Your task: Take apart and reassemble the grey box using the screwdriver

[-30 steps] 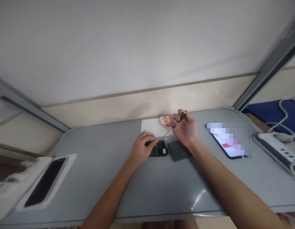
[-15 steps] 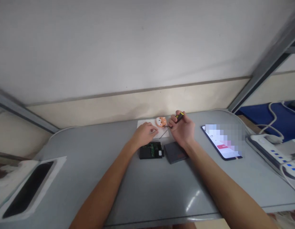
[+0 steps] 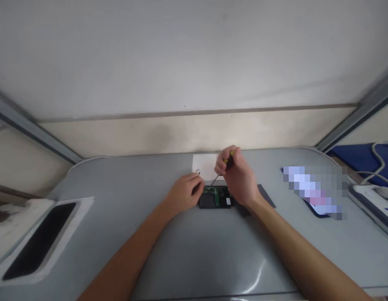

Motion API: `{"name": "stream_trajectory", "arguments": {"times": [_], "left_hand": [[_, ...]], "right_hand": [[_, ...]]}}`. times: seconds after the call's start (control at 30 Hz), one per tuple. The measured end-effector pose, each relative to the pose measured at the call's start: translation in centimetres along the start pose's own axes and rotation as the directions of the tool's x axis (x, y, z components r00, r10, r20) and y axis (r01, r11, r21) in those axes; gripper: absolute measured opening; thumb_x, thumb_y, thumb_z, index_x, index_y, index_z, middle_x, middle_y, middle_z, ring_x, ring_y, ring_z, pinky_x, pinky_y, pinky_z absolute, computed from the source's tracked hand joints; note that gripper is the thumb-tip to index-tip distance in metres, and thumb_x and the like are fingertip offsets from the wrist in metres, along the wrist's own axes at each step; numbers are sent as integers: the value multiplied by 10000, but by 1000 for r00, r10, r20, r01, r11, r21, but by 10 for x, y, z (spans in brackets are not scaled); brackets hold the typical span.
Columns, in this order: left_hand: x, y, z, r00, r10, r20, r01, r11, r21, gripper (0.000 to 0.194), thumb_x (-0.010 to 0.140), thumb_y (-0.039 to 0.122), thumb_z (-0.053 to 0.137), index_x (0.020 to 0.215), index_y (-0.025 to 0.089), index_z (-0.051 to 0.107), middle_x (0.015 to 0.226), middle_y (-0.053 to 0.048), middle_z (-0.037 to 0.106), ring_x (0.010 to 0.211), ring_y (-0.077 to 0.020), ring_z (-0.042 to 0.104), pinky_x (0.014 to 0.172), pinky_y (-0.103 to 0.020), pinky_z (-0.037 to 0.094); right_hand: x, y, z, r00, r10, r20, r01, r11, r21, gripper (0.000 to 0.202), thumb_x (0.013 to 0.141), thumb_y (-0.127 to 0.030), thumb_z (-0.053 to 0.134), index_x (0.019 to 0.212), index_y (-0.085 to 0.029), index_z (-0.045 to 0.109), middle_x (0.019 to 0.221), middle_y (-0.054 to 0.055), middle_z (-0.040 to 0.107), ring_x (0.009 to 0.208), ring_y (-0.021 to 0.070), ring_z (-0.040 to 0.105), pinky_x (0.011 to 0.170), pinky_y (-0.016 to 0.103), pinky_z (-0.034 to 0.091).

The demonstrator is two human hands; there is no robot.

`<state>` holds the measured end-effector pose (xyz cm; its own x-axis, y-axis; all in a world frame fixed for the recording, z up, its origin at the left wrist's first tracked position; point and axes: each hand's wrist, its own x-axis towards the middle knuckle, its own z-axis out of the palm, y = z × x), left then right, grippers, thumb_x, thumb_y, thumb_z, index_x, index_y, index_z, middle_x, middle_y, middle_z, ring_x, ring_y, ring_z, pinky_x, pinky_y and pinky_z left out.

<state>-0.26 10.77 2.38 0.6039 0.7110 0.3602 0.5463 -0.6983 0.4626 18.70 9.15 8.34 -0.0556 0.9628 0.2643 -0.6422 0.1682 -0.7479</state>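
Black and yellow, the handle of a screwdriver (image 3: 230, 161) is clamped in the curled fingers of my right hand (image 3: 240, 179), its thin shaft slanting down to the far edge of a green circuit board (image 3: 216, 195). Whether the tip is seated in anything is too small to tell. The board sits in an open black case (image 3: 207, 201), flat on the grey table (image 3: 196, 255) between my two hands. At the case's far left corner, my left hand (image 3: 183, 194) rests with thumb and fingers bent toward each other; I cannot tell whether they pinch anything. Partly hidden beneath my right wrist lies a dark flat panel (image 3: 267, 196). Just behind the case, small dark specks (image 3: 198, 171) dot a white paper (image 3: 204, 162). Farther right are a phone (image 3: 320, 212), its screen blurred, and a white power strip (image 3: 374, 201); well to the left, a black slab (image 3: 40, 242) lies on a white sheet (image 3: 84, 207).
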Motion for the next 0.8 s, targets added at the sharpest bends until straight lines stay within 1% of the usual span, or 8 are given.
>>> {"name": "stream_trajectory", "arguments": {"times": [0.1,0.23,0.4,0.6,0.7,0.8], "left_hand": [[0,-2,0,1000,21,14,-22,1000,7,245,1025,213,439,856,195,616,851,-42,646,826,-182,603,795,-331,483],[0,-5,1,999,24,32,-24,1000,1,246,1020,214,446,840,198,612,833,-37,646,803,-176,605,769,-318,484],[2,-5,2,999,28,35,-28,1000,3,215,997,196,471,844,199,621,822,-32,664,781,-170,610,754,-307,470],[1,-2,-1,997,-8,72,9,1000,-10,212,991,190,469,848,199,625,785,-12,659,716,-154,585,691,-287,435],[1,-2,-1,997,-14,76,14,1000,-12,217,993,197,467,848,199,627,780,-9,658,715,-152,587,692,-286,434],[1,-3,0,997,-15,82,15,1000,2,223,994,208,471,841,199,633,779,-14,663,722,-157,594,701,-290,441]], "right_hand": [[8,12,10,1000,8,25,-7,998,-66,356,998,-537,549,820,-229,524,705,-19,376,609,130,336,569,274,343],[5,22,9,1000,-1,8,2,1000,-25,331,1007,-503,553,826,-227,534,721,-16,377,619,125,345,572,271,340],[-4,18,3,1000,9,11,-9,997,-70,336,1006,-508,551,820,-228,535,712,-11,397,624,134,353,589,282,359],[-2,16,1,1000,-12,-9,12,998,-62,346,1029,-502,502,818,-231,537,703,-11,395,611,130,352,580,275,371],[-3,18,1,1000,-24,-3,23,998,-51,341,1030,-499,508,820,-231,537,703,-10,401,613,127,364,589,273,383],[-4,19,1,1000,-11,-12,10,998,-63,349,1017,-524,524,821,-236,528,707,-11,400,611,130,370,597,280,394]]}}
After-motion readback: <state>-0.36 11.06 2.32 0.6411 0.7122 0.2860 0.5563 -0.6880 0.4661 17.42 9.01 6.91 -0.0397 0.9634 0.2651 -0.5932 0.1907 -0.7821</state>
